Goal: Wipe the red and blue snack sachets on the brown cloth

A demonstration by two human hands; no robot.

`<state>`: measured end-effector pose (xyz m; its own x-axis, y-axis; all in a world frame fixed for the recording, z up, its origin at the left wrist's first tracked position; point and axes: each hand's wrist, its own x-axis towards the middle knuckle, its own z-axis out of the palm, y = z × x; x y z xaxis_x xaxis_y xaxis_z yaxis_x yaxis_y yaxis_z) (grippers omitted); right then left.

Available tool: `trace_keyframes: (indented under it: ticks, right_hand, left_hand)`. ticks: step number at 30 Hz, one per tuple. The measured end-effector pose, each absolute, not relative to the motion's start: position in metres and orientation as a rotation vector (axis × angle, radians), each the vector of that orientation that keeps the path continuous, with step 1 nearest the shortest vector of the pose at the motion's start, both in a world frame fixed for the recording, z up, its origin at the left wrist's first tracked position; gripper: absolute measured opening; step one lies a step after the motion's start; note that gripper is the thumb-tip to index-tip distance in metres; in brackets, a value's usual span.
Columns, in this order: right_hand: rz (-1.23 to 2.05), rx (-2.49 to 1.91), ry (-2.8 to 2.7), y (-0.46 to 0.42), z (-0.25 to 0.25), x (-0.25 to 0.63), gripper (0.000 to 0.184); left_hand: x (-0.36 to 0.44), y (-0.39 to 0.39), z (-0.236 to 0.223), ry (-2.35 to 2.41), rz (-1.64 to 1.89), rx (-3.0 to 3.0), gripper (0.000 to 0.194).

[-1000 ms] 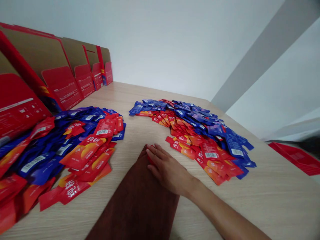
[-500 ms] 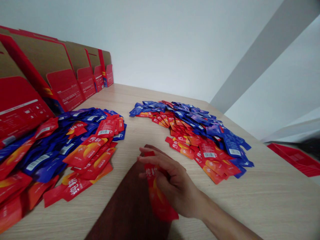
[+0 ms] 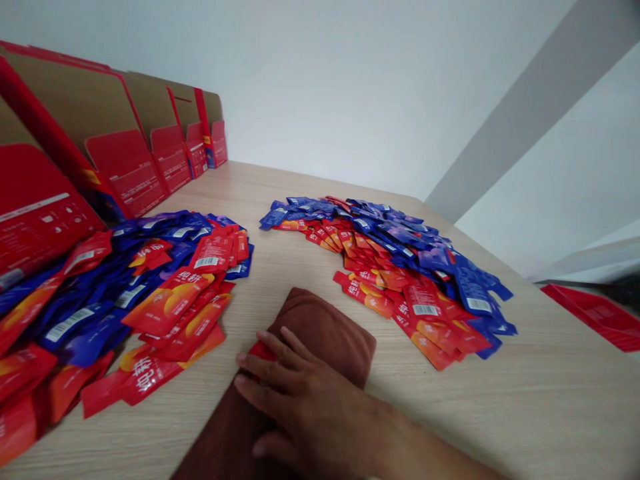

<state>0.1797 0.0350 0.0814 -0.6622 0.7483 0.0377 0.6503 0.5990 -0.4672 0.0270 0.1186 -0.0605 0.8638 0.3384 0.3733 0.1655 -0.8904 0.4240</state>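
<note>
Between two heaps of sachets, a hand is pressing on a cloth.
Right hand (image 3: pixel 305 407) is lying flat, fingers spread, seemingly pinning a red sachet (image 3: pixel 261 351) against the brown cloth (image 3: pixel 325 327); left hand unseen.

Our table (image 3: pixel 550 400), two heaps
Cloth (image 3: pixel 325 327) lies near us between left sachets (image 3: pixel 150 293) and right sachets (image 3: pixel 400 260); boxes (image 3: pixel 125 160) stand far left.
</note>
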Motion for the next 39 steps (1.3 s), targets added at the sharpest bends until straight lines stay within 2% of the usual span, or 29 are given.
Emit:
trace_keyframes:
  ticks: [3,5,9,13,16,19,21,24,26,28,31,34,35,37,39]
  right_hand:
    - [0.472,-1.366,-2.533,0.054,0.073,0.198,0.063]
    - [0.386,-1.486,-2.478,0.066,0.068,0.212,0.061]
    - [0.373,-1.607,-2.401,0.07,0.069,0.227,0.064]
    - [0.436,-1.678,-2.325,0.06,0.077,0.227,0.08]
    - [0.355,-1.659,-2.289,0.054,0.084,0.229,0.086]
    - [0.347,-1.512,-2.172,0.048,0.094,0.228,0.078]
    - [0.498,-1.358,-2.021,0.042,0.103,0.221,0.068]
    - [0.98,-1.124,-1.83,0.035,0.112,0.206,0.058]
    - [1.165,-1.078,-1.829,0.033,0.111,0.196,0.061]
    - [1.038,-1.227,-1.969,0.034,0.105,0.188,0.064]
    - [0.645,-1.505,-2.215,0.033,0.092,0.177,0.065]
    - [0.596,-1.376,-2.462,0.028,0.082,0.17,0.086]
    - [0.609,-1.282,-2.529,0.026,0.081,0.168,0.087]
    - [0.609,-1.163,-2.598,0.024,0.081,0.168,0.079]
    - [0.597,-1.192,-2.595,0.027,0.081,0.172,0.073]
  left_hand:
    - [0.053,0.139,-0.045,0.281,0.71,2.677,0.021]
    - [0.075,0.149,-0.033,0.278,0.75,2.683,0.016]
    - [0.101,0.149,-0.018,0.456,0.741,2.716,0.03]
    - [0.1,0.142,-0.009,0.451,0.754,2.779,0.021]
    - [0.098,0.142,0.008,0.4,0.74,2.771,0.026]
    - [0.096,0.146,0.03,0.288,0.688,2.794,0.024]
    - [0.088,0.149,0.037,0.258,0.668,2.828,0.016]
    - [0.065,0.149,0.026,0.287,0.608,2.844,0.009]
    - [0.052,0.144,0.011,0.3,0.617,2.803,0.016]
    - [0.046,0.137,-0.004,0.336,0.618,2.795,0.016]
    - [0.047,0.119,-0.025,0.451,0.625,2.821,0.019]
    - [0.044,0.093,-0.053,0.867,0.602,2.899,0.043]
    - [0.041,0.084,-0.064,1.03,0.578,2.86,0.052]
    - [0.036,0.075,-0.083,1.142,0.54,2.791,0.067]
    - [0.036,0.08,-0.095,1.022,0.611,2.807,0.069]
